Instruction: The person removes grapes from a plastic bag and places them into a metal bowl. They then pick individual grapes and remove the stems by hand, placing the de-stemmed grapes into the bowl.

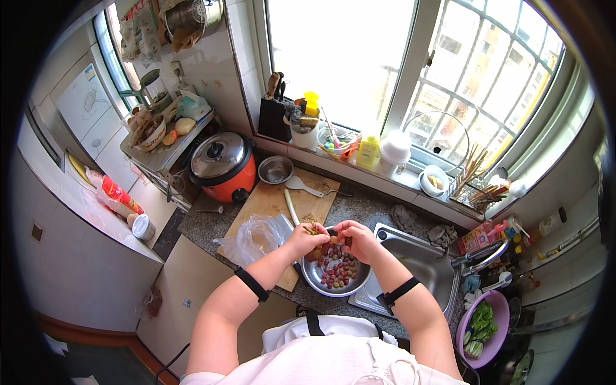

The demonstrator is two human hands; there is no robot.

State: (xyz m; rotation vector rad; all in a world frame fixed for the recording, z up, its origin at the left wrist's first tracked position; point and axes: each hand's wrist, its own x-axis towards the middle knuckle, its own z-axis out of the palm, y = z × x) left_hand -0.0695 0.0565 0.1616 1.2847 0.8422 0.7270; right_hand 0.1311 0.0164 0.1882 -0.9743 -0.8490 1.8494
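Note:
My left hand (307, 239) grips the stem of a small bunch of grapes (317, 251) over the left rim of a round stainless steel bowl (314, 275). Thin bare stem twigs (313, 221) poke up past its fingers. Facing it, my right hand (360, 239) has its fingers curled around grapes at the bunch, with its fingertips close to the left ones. Loose red and greenish grapes (339, 270) lie on the bottom of the bowl. The bowl stands between a wooden cutting board (260, 204) and the sink (423, 269).
A clear plastic bag (255, 236), a cleaver partly under it, a white rice paddle (303, 186) and a small metal bowl (275, 169) lie left. An orange electric cooker (226, 168) stands behind. Right of the sink, a purple basin (500, 332) holds leafy greens (481, 327).

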